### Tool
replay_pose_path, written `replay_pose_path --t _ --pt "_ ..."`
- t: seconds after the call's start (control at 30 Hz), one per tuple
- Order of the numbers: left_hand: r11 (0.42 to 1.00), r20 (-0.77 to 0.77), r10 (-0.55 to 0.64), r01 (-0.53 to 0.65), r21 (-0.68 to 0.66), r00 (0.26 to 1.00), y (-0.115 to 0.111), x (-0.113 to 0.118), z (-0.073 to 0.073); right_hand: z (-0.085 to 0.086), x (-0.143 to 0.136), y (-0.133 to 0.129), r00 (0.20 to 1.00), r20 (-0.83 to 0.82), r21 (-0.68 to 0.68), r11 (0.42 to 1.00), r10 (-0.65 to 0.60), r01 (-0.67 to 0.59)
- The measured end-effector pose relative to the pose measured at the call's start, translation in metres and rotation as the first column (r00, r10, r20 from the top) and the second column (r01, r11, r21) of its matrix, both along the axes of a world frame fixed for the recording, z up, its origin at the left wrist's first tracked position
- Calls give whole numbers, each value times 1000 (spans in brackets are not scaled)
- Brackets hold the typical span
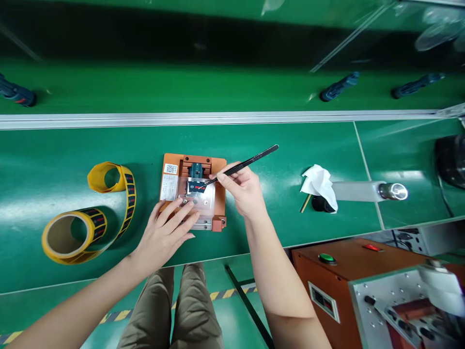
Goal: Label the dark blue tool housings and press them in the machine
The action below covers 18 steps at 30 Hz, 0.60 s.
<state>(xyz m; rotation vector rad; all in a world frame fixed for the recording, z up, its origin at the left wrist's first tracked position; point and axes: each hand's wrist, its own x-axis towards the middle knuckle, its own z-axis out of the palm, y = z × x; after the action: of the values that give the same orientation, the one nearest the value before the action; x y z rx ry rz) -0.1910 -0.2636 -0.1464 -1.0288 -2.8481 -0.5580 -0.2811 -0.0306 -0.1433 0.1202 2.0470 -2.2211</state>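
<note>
spanning mid-frame is the bench (279,225), then a machine (378,278) lower right, a roll (96,225) left, a fixture (220,194) centre, a bottle (358,191) right. the left hand (165,237), spread flat, hides part of the plate (206,209); the right hand (247,191) pinches tweezers (252,160), tips at the label (192,186).

QR code (170,168) on orange fixture (220,204), white label (169,187) there unreadable, red lettering (193,186) on dark label (195,183) illegible

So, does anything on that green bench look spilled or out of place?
Nothing looks plainly spilled or damaged. The one untidy spot is a crumpled white cloth or tissue, toward the right of the bench, bunched partly over a dark object as if casually dropped.
</note>
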Motion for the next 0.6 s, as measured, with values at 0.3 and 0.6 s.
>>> replay_pose_path --t 0.3,0.6 --pt "1000 -14 3 -3 -4 1000 1 -2 1 -2 -2 -1 1000 -15 19 1000 4 -4" --pt "1000 -4 3 -3 16 1000 0 0 1 -1 -1 -2 1000 10 9 1000 3 -4"
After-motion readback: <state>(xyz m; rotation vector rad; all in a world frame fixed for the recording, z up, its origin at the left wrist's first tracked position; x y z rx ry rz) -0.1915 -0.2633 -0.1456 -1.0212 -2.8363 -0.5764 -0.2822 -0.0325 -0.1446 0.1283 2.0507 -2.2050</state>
